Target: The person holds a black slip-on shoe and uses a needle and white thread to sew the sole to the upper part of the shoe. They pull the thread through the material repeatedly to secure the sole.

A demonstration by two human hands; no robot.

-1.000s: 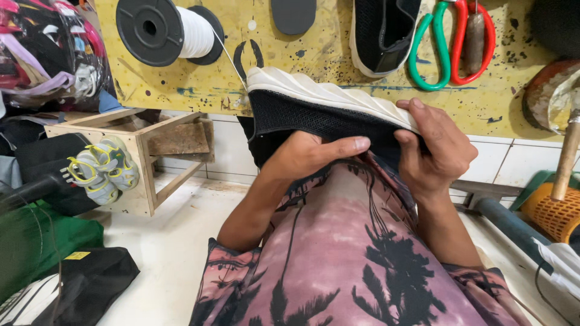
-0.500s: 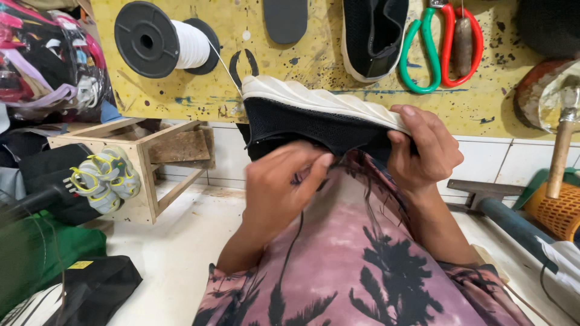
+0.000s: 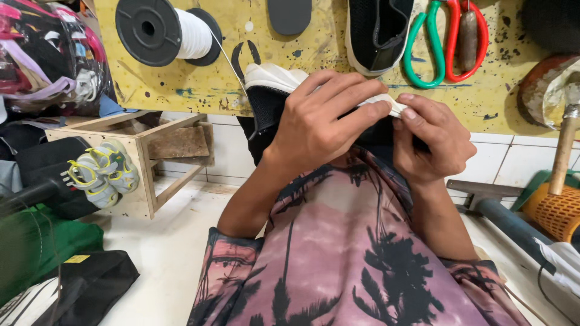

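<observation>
A black shoe with a white sole [image 3: 270, 96] rests sole-up on my lap, in front of a yellow board. My left hand [image 3: 323, 121] lies over the top of the sole, fingers curled round its edge near the middle. My right hand [image 3: 432, 139] pinches the sole's white rim at the right end, thumb and forefinger touching my left fingertips. A thin white thread [image 3: 226, 57] runs from a black spool [image 3: 158, 29] on the board down to the shoe. Much of the shoe is hidden under both hands.
On the board hang a dark insole [image 3: 290, 13], a black shoe upper [image 3: 377, 30], green and red scissors [image 3: 444, 39]. A wooden box frame [image 3: 154, 157] and small grey-yellow shoes [image 3: 103, 172] stand at left, bags [image 3: 48, 54] behind. A metal stand [image 3: 495, 208] and orange basket [image 3: 556, 211] sit at right.
My left hand rose from below the shoe's black upper and now covers the sole from above. The shoe tipped up and moved nearer the board.
</observation>
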